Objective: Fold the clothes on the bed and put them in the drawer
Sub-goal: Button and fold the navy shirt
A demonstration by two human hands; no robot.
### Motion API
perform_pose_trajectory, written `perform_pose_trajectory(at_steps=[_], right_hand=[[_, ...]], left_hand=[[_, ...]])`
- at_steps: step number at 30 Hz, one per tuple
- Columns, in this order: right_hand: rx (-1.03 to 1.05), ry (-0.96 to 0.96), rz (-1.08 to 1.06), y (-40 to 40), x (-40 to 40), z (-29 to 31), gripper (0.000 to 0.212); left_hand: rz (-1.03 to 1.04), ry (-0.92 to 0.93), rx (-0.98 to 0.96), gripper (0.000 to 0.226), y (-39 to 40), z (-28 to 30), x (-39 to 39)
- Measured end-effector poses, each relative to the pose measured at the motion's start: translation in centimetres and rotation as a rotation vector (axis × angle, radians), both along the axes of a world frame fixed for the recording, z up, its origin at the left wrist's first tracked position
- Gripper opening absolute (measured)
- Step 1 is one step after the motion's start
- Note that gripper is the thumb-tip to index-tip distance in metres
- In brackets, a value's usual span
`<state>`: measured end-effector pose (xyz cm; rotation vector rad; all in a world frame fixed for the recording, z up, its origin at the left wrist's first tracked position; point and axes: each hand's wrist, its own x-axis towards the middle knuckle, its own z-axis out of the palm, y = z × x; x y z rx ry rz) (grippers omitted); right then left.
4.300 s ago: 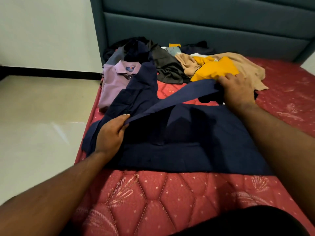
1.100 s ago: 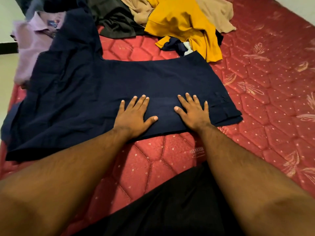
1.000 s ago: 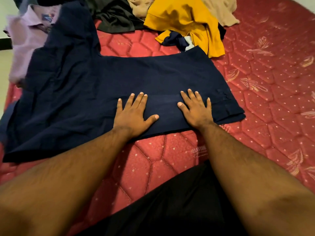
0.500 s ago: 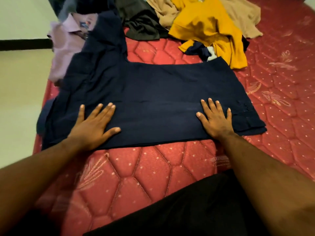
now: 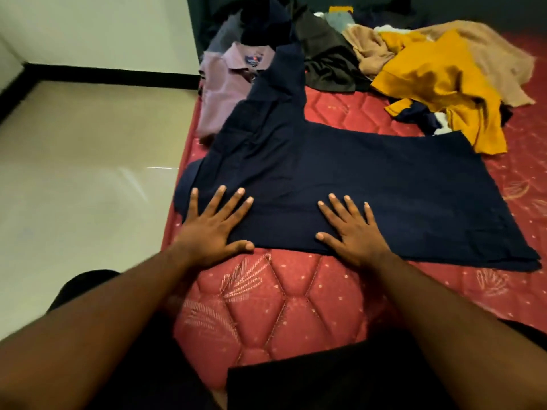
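Red quilted bed [image 5: 296, 306] carries everything. Navy garment [image 5: 370, 179] spread flat across the near part, one section running up twd the lilac polo shirt [image 5: 225, 81]. Mustard top [image 5: 438, 81] & tan cloth [image 5: 491, 51] heaped far right. Left hand [image 5: 211, 229] & right hand [image 5: 352, 232] both flat, fingers splayed, pressing the garment's near edge.
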<state>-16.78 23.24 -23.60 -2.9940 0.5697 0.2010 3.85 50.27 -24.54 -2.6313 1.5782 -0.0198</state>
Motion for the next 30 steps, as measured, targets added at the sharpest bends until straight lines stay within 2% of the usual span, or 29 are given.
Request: perform_pose_trajectory(at_steps=[2,4,5,7,9,11,12,15,18,23,26,30], right_hand=[[-0.007,0.015,-0.002,0.3,0.5,0.2,0.085],[-0.019,0.036,-0.012,0.5,0.5,0.5,0.087],[-0.03,0.046,-0.016,0.6,0.4,0.7,0.088],[-0.038,0.037,-0.001,1.8,0.6,1.0,0.089],[-0.029,0.023,0.037,3.9,1.0,0.9,0.088],[-0.036,0.021,0.052,5.6,1.5,0.5,0.087],[-0.041,0.02,0.051,6.2,1.8,0.4,0.087],[-0.031,0.036,0.037,6.4,1.9,0.6,0.087],[-0.011,0.041,0.04,6.5,1.7,0.7,0.085],[0.036,0.08,0.038,6.4,1.7,1.0,0.084],[0.061,0.111,0.038,6.1,1.9,1.3,0.087],[0.066,0.147,0.032,6.1,2.2,1.4,0.088]], left_hand=[[0.089,0.013,-0.042,0.096,2.8,0.2,1.7],[0.252,0.072,-0.178,0.097,5.0,0.4,2.2],[0.341,0.123,-0.274,0.091,5.7,0.8,2.0],[0.459,0.17,-0.488,0.063,6.4,1.6,1.0],[0.602,0.366,-0.624,0.039,6.6,2.0,-0.1],[0.801,0.663,-0.708,0.034,6.4,1.9,-1.2],[0.857,0.718,-0.721,0.034,6.5,1.7,-1.4],[0.865,0.717,-0.739,0.035,5.9,2.5,-1.2],[0.85,0.766,-0.924,0.033,5.5,3.6,-1.0],[1.035,1.185,-1.011,0.026,5.9,3.1,-1.0],[1.063,1.275,-1.141,0.027,5.5,3.3,-1.1],[1.144,1.4,-1.199,0.018,5.0,3.5,-1.2]])
